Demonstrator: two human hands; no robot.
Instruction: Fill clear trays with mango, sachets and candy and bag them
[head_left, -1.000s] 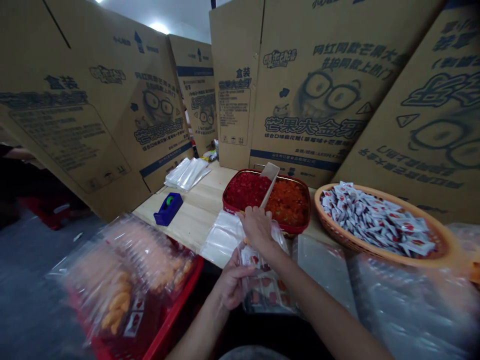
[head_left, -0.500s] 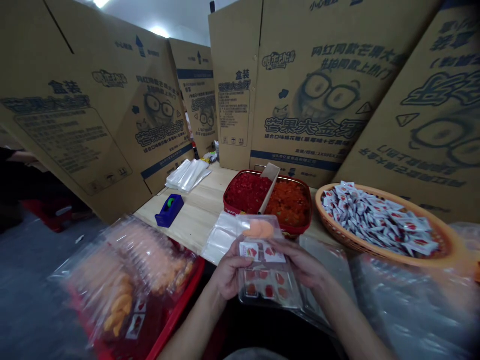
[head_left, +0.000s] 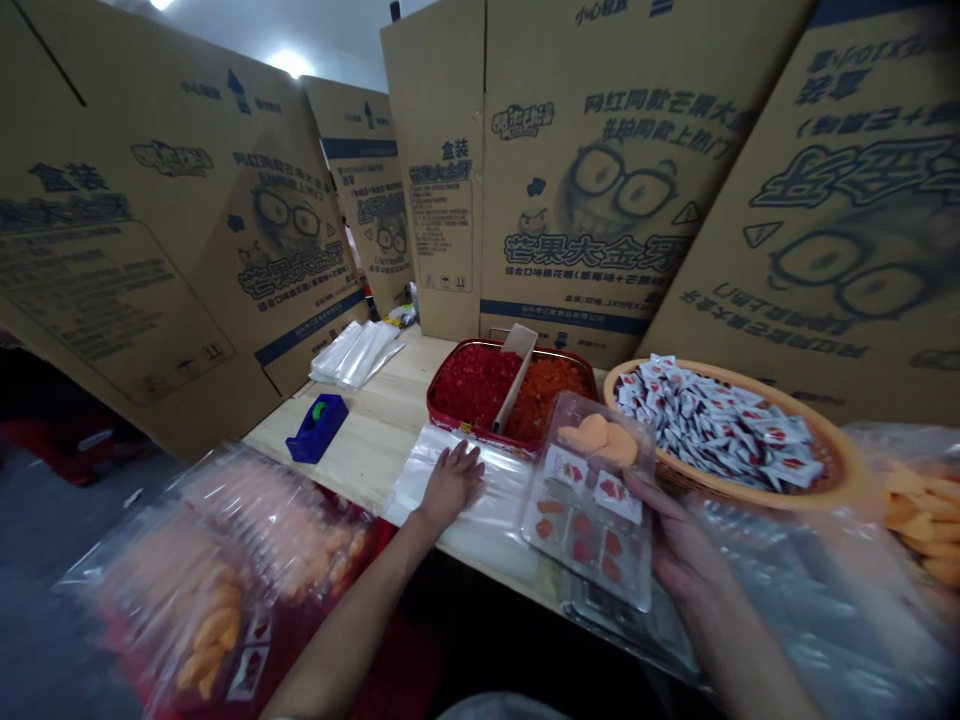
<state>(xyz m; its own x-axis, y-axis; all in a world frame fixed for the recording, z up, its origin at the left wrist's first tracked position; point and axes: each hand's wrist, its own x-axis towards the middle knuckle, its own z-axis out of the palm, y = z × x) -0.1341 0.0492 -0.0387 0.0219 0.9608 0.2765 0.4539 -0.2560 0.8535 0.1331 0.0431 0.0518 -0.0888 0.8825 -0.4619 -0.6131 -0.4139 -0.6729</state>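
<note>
My right hand point(head_left: 679, 535) grips the right edge of a clear plastic tray point(head_left: 574, 545), held tilted above the table's front edge. In its compartments show orange discs point(head_left: 600, 438), two small printed sachets point(head_left: 616, 495) and several red and orange pieces. My left hand point(head_left: 452, 487) lies with fingers stretched out on clear plastic bags point(head_left: 495, 485) at the table's front. Just behind the bags stands a red-rimmed tub point(head_left: 435, 410), with red pieces on one side of a cardboard divider point(head_left: 516, 378) and orange ones on the other.
An orange basket point(head_left: 832, 440) of sachets stands at the right. A blue tape dispenser point(head_left: 316, 428) and more bags point(head_left: 356, 353) lie left on the table point(head_left: 367, 430). Filled clear packs point(head_left: 277, 540) sit lower left. Cardboard boxes point(head_left: 600, 200) wall the back.
My left hand has let go of the tray and moved onto the plastic bags. My right hand has carried the tray rightward and tilted it. The whole view has shifted slightly.
</note>
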